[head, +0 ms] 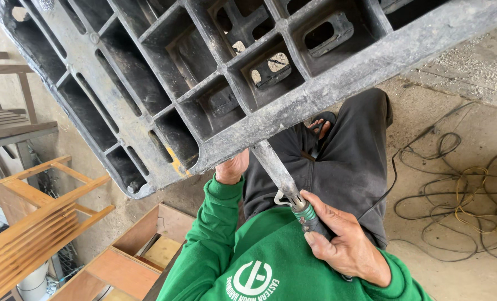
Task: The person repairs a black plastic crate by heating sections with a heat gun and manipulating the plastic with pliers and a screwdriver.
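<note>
the right hand is wrapped tight around the green-and-black handle of a hand tool, whose flat grey metal blade runs up to the lower edge of a big black plastic pallet tilted overhead. the left hand grips that same lower edge from beneath, fingers hidden behind the rim. below are green sleeves and dark trousers; wooden frames stand at left, and loose cables sprawl over the concrete floor at right.

Workshop: concrete floor, loose cables, wood frames, pallet
</note>
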